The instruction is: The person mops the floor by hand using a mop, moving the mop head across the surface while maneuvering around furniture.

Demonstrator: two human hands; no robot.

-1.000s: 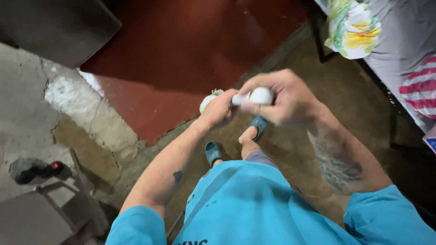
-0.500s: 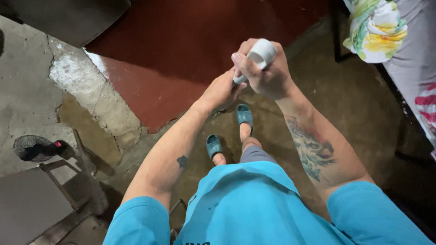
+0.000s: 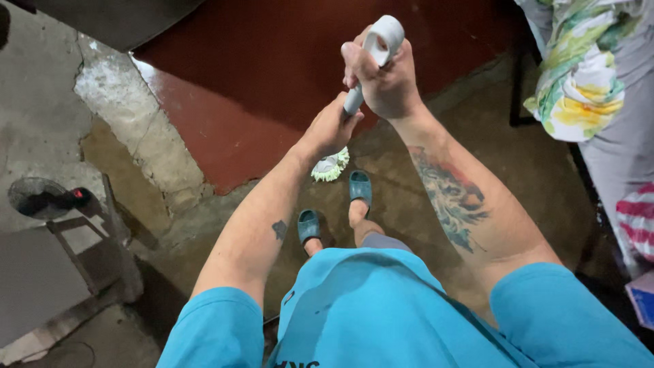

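Both hands grip one white mop handle (image 3: 371, 61), which stands nearly upright in front of the person. The right hand (image 3: 385, 78) is clenched around the top of the handle, just under its rounded end cap, with the thumb pressed along the side. The left hand (image 3: 330, 129) is wrapped around the handle lower down, directly beneath the right hand and almost touching it. Far below the hands, the mop head (image 3: 331, 165), a pale pad with a yellow-green fringe, rests on the brown concrete floor (image 3: 409, 225) at the edge of a dark red painted patch (image 3: 272, 75). Just beside the mop head are the person's two feet in teal slippers (image 3: 360, 187), one a little ahead of the other. The person wears a bright blue shirt (image 3: 354, 313). At the left a small dark fan (image 3: 41, 197) sits by a metal frame, well apart from the mop. At the upper right a flowered cloth (image 3: 579, 82) hangs over a grey surface.
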